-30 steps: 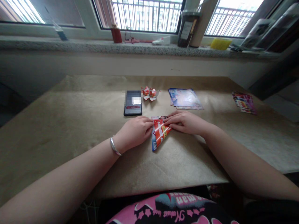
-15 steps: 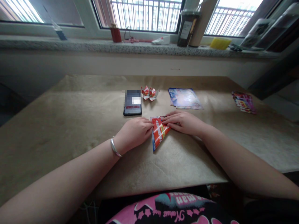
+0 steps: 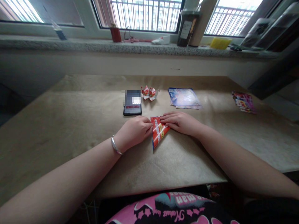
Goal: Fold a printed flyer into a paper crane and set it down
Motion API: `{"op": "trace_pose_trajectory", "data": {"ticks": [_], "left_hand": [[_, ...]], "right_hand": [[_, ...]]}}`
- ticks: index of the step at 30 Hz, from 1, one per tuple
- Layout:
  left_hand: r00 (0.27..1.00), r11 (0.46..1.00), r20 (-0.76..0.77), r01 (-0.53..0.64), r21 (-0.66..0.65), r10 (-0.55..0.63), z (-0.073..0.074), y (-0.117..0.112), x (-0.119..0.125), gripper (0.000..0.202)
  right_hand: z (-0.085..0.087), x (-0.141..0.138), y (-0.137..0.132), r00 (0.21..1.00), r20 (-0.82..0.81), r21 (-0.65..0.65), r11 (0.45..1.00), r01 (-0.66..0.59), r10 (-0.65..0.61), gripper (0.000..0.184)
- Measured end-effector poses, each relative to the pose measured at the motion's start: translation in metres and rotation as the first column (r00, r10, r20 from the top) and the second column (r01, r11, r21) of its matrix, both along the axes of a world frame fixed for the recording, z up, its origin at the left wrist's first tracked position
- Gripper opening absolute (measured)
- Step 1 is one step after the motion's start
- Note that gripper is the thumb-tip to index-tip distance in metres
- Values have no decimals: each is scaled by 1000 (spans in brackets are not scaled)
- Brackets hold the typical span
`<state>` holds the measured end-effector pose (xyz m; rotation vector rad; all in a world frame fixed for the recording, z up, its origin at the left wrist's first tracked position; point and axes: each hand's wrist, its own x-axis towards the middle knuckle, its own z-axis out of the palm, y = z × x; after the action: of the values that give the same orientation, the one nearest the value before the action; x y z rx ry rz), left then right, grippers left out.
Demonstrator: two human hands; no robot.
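Note:
A folded sheet of glossy printed paper (image 3: 159, 131), red with white lettering and a yellow strip, lies on the table as a narrow triangle pointing toward me. My left hand (image 3: 136, 130), a silver bangle on its wrist, pinches the paper's left edge between bent fingertips. Stretched flat, the fingers of my right hand (image 3: 182, 122) rest over the upper right part of the paper and hide its corner there. Beyond my hands stand small folded red-and-white paper figures (image 3: 149, 93).
A phone (image 3: 132, 104) lies just past my left hand. Farther right is a stack of blue printed sheets (image 3: 185, 98), then a fan of pink printed papers (image 3: 244, 102). Jars and a yellow sponge-like block (image 3: 220, 43) line the windowsill (image 3: 93, 46).
The red layer has shifted slightly left, so less of the blue border shows along the paper's left edge. My right fingers have slid a little left across the paper.

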<state>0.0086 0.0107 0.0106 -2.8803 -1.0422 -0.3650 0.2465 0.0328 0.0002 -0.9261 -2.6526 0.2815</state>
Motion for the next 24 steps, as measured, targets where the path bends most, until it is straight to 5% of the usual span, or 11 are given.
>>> {"op": "trace_pose_trajectory", "data": {"ticks": [24], "left_hand": [[1000,998,-26,-16,65,18,-1,0,3,30]], "right_hand": [[0,-2,-1,999,-18,58,997,43,-42,29]]}}
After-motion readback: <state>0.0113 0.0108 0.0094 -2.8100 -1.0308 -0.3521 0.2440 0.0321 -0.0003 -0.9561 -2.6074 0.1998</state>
